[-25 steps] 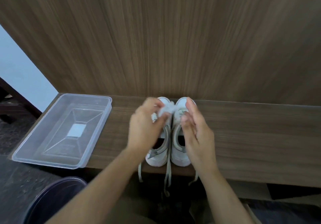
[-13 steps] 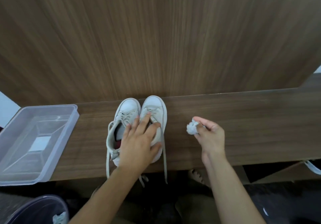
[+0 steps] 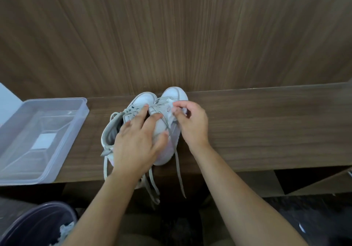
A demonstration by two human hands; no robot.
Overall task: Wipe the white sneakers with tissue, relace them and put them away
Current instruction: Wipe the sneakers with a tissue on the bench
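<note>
White sneakers (image 3: 162,116) lie lengthwise, toes toward the wall (image 3: 171,32)

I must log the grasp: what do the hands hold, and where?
Right hand pinches a small tissue wad in its fingertips, against the right sneaker. Left hand only presses flat on the sneakers.

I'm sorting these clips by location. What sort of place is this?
Probably a home entryway or shoe-storage spot: a wood-grain bench against a matching wall panel, a clear storage box beside the sneakers, and a bin below.
</note>
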